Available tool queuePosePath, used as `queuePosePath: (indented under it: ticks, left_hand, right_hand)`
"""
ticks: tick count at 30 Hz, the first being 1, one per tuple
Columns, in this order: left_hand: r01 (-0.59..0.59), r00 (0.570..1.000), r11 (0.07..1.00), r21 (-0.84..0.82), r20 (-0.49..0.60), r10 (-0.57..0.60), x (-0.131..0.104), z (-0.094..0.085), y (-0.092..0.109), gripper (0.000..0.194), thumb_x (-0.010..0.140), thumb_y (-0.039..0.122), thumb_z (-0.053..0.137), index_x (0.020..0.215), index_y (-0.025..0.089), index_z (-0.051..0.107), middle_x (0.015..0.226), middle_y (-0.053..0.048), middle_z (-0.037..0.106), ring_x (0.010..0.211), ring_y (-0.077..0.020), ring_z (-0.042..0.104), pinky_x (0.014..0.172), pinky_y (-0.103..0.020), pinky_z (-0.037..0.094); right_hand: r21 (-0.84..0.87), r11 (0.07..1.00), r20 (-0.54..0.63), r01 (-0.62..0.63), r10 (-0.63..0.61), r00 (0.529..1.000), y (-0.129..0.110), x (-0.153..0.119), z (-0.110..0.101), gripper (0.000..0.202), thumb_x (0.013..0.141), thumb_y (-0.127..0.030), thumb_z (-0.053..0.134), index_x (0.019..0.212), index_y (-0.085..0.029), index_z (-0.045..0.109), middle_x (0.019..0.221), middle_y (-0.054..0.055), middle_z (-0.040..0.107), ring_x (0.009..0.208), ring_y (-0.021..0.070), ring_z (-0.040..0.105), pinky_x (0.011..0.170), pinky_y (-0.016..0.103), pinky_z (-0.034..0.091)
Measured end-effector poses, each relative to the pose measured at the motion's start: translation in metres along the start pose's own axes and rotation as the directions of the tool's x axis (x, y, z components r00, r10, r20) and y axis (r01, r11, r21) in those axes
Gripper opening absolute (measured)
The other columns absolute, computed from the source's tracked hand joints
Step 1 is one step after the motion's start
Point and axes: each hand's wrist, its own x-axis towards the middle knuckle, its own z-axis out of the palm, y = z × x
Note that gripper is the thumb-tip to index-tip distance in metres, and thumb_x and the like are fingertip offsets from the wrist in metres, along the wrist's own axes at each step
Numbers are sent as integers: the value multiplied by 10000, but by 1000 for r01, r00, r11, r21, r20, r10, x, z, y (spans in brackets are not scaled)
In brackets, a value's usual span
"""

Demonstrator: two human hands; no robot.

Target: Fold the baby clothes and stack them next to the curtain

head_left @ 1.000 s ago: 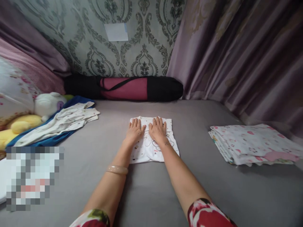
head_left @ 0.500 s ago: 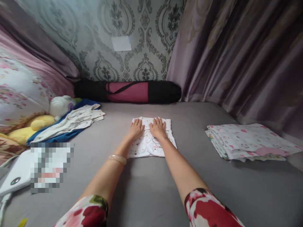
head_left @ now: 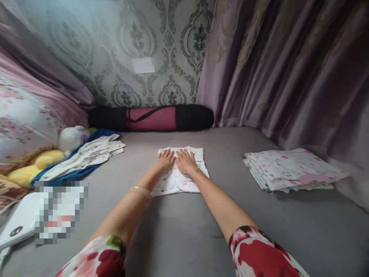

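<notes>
A: Nearest?
B: Floral sleeves (head_left: pixel 261 252), then bracelet (head_left: pixel 141 191) on left forearm (head_left: pixel 121 217).
A: Then?
B: Left hand (head_left: pixel 165 161) and right hand (head_left: pixel 186 163), both flat open, palms down on folded white garment (head_left: pixel 170 184), gripping nothing.
A: Garment where?
B: Mid grey sheet (head_left: pixel 173 234), between loose clothes (head_left: pixel 83 156) and folded cloth stack (head_left: pixel 291 167).
A: Behind?
B: Black-and-maroon bag (head_left: pixel 155 119) along wall (head_left: pixel 109 46).

On the white garment (head_left: pixel 170 186), toward its near right, small red letters (head_left: pixel 186 181) read "the"; dark print (head_left: pixel 185 184) beside and below is too small to read surely.
</notes>
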Motion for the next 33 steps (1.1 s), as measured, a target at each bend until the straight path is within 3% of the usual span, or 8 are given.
queuePosePath:
  ticks: [3, 6, 10, 15, 22, 28, 30, 33]
  left_hand:
    - [-17, 1000, 1000, 10, -3, 17, -3, -6, -12, 609, 986, 460, 191, 1496, 140, 287, 1584, -133, 210, 1464, -286, 153, 1167, -465, 153]
    - [3, 999, 1000, 2, -44, -3, -10, -5, -27, 644, 981, 494, 162, 1499, 128, 274, 1585, -140, 201, 1472, -271, 120, 1175, -449, 118]
    - [19, 1000, 999, -49, -2, -20, -16, -1, -39, 674, 971, 531, 137, 1514, 143, 235, 1600, -124, 145, 1477, -262, 83, 1174, -444, 121]
    - [-5, 1000, 998, -58, 17, 6, -18, -8, -37, 666, 967, 525, 168, 1510, 145, 237, 1599, -136, 126, 1476, -266, 84, 1166, -468, 141]
    - [-49, 999, 998, -40, -19, 48, -36, -3, -40, 677, 958, 550, 178, 1506, 164, 270, 1597, -90, 150, 1476, -241, 107, 1178, -456, 132]
    - [-51, 997, 994, -94, -54, 46, -37, -3, -39, 672, 960, 533, 190, 1496, 136, 268, 1591, -120, 175, 1471, -241, 140, 1179, -466, 123]
    - [-45, 994, 988, -148, -103, 30, -38, -3, -40, 680, 957, 533, 206, 1491, 115, 264, 1583, -142, 201, 1463, -242, 179, 1177, -445, 160]
    - [-37, 991, 974, -225, -136, 6, -47, -2, -43, 729, 935, 573, 264, 1492, 102, 256, 1582, -165, 196, 1448, -265, 228, 1161, -408, 236]
  right_hand:
    - [4, 1000, 68, 10, -11, 998, 13, 1, -13, 583, 982, -393, 191, 1504, -158, 298, 1588, 71, 213, 1467, 247, 106, 1167, 482, 37]
    - [-58, 998, -11, -8, 7, 1000, 31, -3, -14, 618, 984, -398, 188, 1504, -74, 271, 1586, 106, 203, 1469, 227, 94, 1178, 417, 2]
    - [-73, 997, -16, -33, 32, 999, 43, -7, -8, 636, 987, -406, 164, 1509, -51, 239, 1593, 108, 173, 1465, 201, 119, 1180, 354, 33]
    - [-37, 999, 95, -20, 24, 995, 51, -7, -19, 658, 981, -440, 143, 1522, -71, 204, 1600, 102, 132, 1472, 202, 83, 1180, 372, 33]
    - [-87, 996, 9, 17, -17, 1000, 73, -21, -13, 638, 987, -415, 171, 1505, -51, 253, 1591, 103, 183, 1469, 203, 96, 1182, 356, 37]
    - [82, 996, -84, 17, -10, 996, 81, -19, -13, 599, 971, -352, 241, 1497, -68, 280, 1580, 106, 231, 1461, 170, 147, 1181, 324, 108]
    - [132, 991, -101, -1, 14, 995, 82, -27, -15, 609, 955, -327, 277, 1497, -49, 268, 1583, 126, 211, 1464, 168, 133, 1178, 319, 133]
    - [117, 991, -60, 64, -57, 997, 80, -55, -16, 654, 935, -359, 355, 1509, -66, 246, 1602, 126, 121, 1475, 197, 51, 1184, 358, 126]
